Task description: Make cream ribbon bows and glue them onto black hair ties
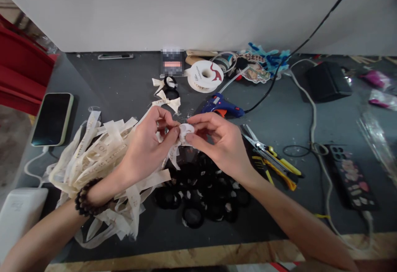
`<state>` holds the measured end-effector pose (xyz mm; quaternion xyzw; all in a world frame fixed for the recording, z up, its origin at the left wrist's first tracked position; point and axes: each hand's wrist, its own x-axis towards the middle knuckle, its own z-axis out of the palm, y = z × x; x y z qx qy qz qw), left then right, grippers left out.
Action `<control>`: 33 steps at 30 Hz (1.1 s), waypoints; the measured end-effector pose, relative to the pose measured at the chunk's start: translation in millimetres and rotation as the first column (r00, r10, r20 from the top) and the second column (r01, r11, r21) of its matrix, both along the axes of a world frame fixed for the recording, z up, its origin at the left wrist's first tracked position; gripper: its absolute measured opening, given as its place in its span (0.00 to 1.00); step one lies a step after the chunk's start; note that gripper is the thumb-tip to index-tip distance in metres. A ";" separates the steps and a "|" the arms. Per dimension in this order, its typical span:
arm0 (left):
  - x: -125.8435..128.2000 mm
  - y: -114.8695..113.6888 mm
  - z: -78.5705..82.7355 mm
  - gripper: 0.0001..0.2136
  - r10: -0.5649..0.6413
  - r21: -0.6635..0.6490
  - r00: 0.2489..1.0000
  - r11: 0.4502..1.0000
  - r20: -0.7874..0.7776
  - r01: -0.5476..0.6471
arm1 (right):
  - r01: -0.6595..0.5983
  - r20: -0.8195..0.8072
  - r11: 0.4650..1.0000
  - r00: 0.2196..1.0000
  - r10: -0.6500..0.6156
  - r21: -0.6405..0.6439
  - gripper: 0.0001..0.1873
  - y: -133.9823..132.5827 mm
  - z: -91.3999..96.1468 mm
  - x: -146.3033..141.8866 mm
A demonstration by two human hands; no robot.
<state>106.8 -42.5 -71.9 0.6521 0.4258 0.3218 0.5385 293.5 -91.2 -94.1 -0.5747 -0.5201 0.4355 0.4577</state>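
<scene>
Between the fingertips of both hands is a cream ribbon, bunched into a small loop with its printed tails hanging below. My left hand pinches its left side, and my right hand grips the right side with thumb and forefinger. Under my hands lies a pile of black hair ties. To the left spreads a heap of cut cream ribbon strips with printed lettering. Two hair ties with ribbon bows rest beyond my hands. Whether a hair tie sits inside the held ribbon is hidden.
A blue glue gun with a black cable lies just behind my right hand, near a ribbon spool. Scissors and yellow-handled cutters lie right. Phones lie left and right; a white power bank is at left.
</scene>
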 end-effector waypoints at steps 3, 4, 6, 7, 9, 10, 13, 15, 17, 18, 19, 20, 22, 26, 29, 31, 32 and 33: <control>0.2 0.8 -1.0 0.08 0.007 0.061 0.999 0.998 -0.047 -0.004 | -0.012 0.000 1.000 1.000 0.012 -0.009 0.13 1.1 -0.7 0.4; 0.5 0.5 -1.0 0.08 0.014 0.119 0.997 0.993 -0.081 -0.004 | -0.007 -0.005 1.000 1.000 0.007 -0.018 0.13 1.8 -1.3 0.6; 1.2 -0.7 0.2 0.09 0.033 0.247 0.989 0.969 -0.142 0.004 | -0.009 -0.047 0.998 0.999 0.006 -0.064 0.14 3.5 -3.3 1.1; 1.6 -1.6 1.2 0.09 0.043 0.297 0.986 0.955 -0.164 0.008 | -0.022 -0.081 0.995 0.997 0.015 -0.093 0.15 4.4 -4.5 1.3; 2.4 -3.0 3.9 0.11 0.051 0.341 0.981 0.940 -0.189 0.017 | -0.038 -0.141 0.992 0.990 0.021 -0.121 0.14 5.8 -6.8 1.8; 2.6 -3.4 5.4 0.11 0.050 0.337 0.980 0.941 -0.192 0.018 | -0.033 -0.149 0.992 0.989 0.015 -0.119 0.12 6.2 -7.4 1.9; 2.3 -3.2 8.7 0.12 0.037 0.282 0.983 0.959 -0.181 0.016 | 0.011 -0.102 0.994 0.994 -0.022 -0.106 0.08 5.9 -6.6 1.9; 1.5 -2.4 9.7 0.13 0.037 0.257 0.984 0.966 -0.174 0.009 | 0.010 -0.065 0.995 0.998 -0.017 -0.103 0.08 4.7 -4.8 1.8; 0.3 -1.6 9.9 0.13 0.036 0.247 0.983 0.969 -0.182 0.010 | 0.013 -0.013 0.997 1.000 -0.014 -0.071 0.08 3.0 -3.4 1.9; -0.2 -1.2 9.8 0.13 0.036 0.245 0.981 0.970 -0.191 0.012 | 0.016 0.025 0.999 1.000 -0.015 -0.045 0.07 2.0 -3.0 2.0; -0.7 -0.9 9.6 0.13 0.039 0.242 0.978 0.970 -0.203 0.011 | 0.018 0.065 1.000 0.998 -0.017 -0.016 0.07 0.9 -2.8 2.0; -1.1 -0.5 9.4 0.13 0.043 0.237 0.975 0.972 -0.217 0.009 | 0.021 0.103 1.000 0.994 -0.022 0.012 0.07 -0.1 -2.7 2.0; -1.7 0.0 9.0 0.14 0.054 0.237 0.968 0.971 -0.246 0.006 | 0.019 0.162 0.998 0.986 -0.027 0.054 0.07 -2.0 -2.7 1.8; -2.7 0.2 8.9 0.14 0.029 0.287 0.959 0.956 -0.281 0.055 | -0.024 0.225 0.997 0.974 0.007 0.076 0.08 -3.7 -2.3 1.3; -3.2 -0.7 9.9 0.13 0.009 0.304 0.964 0.950 -0.264 0.074 | -0.073 0.226 0.996 0.972 0.061 0.046 0.09 -3.4 -1.5 1.4; -3.0 -1.3 10.8 0.13 0.008 0.295 0.963 0.953 -0.268 0.074 | -0.084 0.213 0.996 0.974 0.077 0.022 0.09 -3.2 -1.1 1.5; -2.7 -1.7 11.3 0.12 0.011 0.290 0.962 0.954 -0.273 0.071 | -0.084 0.208 0.996 0.975 0.079 0.012 0.09 -3.2 -1.0 1.5; -2.3 -2.0 11.7 0.12 0.015 0.285 0.962 0.956 -0.274 0.066 | -0.082 0.205 0.997 0.976 0.078 0.007 0.09 -3.3 -1.0 1.4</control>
